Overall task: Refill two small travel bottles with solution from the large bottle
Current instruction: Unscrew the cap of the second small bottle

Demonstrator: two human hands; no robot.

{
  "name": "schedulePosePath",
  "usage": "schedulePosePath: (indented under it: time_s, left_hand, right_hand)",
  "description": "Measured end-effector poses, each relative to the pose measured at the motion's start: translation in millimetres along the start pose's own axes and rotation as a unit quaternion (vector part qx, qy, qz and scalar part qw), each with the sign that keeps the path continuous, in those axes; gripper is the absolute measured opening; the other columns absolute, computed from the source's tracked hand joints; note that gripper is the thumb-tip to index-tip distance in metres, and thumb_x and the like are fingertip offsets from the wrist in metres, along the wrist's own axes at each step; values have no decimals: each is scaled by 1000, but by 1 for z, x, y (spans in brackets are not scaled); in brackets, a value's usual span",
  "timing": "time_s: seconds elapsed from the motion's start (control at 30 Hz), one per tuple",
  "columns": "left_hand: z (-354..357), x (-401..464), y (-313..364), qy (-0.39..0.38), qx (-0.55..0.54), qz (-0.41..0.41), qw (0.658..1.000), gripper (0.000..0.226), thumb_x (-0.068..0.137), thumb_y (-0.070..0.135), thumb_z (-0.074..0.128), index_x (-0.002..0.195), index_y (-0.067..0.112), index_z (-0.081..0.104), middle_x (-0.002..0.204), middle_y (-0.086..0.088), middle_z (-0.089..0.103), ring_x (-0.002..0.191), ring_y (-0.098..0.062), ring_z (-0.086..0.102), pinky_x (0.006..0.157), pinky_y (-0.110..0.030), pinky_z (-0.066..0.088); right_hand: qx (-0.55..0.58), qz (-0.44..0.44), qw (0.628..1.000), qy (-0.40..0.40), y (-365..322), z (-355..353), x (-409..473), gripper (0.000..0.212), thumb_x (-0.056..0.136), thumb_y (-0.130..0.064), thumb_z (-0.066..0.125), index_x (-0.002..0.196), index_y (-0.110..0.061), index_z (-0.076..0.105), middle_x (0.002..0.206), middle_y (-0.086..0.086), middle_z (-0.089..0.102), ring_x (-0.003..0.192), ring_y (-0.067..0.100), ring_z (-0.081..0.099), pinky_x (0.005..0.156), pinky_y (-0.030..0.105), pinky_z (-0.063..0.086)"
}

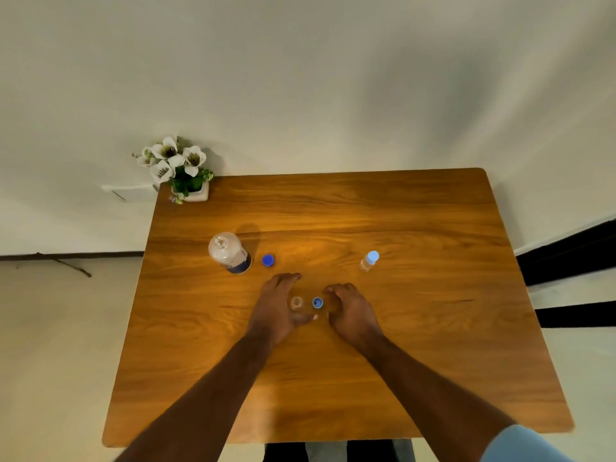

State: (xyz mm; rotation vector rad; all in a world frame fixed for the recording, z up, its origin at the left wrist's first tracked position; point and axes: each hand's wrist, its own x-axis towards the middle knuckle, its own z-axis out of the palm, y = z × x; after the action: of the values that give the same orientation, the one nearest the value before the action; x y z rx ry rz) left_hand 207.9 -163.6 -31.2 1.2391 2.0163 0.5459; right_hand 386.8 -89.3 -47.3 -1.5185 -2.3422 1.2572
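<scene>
Head view: left hand (278,303) curls round an uncapped small bottle (296,302); right hand (350,310) hangs loosely curled, holding nothing. Its light-blue cap (318,303) lies between them.

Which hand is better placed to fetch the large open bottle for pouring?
Left, probably. The left hand lies nearer the large bottle, which stands uncapped on that side of the table. The right hand sits by the light blue cap.

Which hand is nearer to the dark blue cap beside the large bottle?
Left. The left hand has its fingertips just below the dark blue cap; the right hand lies farther off, down and to the right.
</scene>
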Motion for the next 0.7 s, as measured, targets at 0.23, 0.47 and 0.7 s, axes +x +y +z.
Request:
schedulePosePath:
  time_s: [0.23, 0.47, 0.7]
  left_hand:
    - [9, 27, 65, 11, -21, 60, 998, 77, 73, 43, 86, 140, 28, 52, 139, 7, 55, 131, -14, 49, 106, -38, 49]
    - [52, 85, 97, -48, -81, 30, 995, 78, 68, 26, 92, 138, 20, 57, 138, 1, 60, 125, -18, 56, 105, -41, 50]
    - [68, 111, 100, -70, -89, 20, 993, 48, 70, 21, 91, 114, 15, 75, 109, 1, 75, 102, -15, 68, 86, -27, 52]
  right_hand:
    - [47, 55, 992, 99, 15, -60, -25, 38, 82, -6, 67, 113, -28, 63, 101, -13, 57, 82, 1, 56, 68, 16, 45]
    - [62, 80, 984, 145, 48, -94, -36, 32, 85, -7, 69, 111, -25, 63, 101, -12, 58, 82, 3, 58, 66, 14, 47]
    - [68, 78, 983, 149, 69, -110, -42, 32, 85, -10, 70, 110, -29, 64, 101, -15, 60, 83, 3, 60, 64, 14, 49]
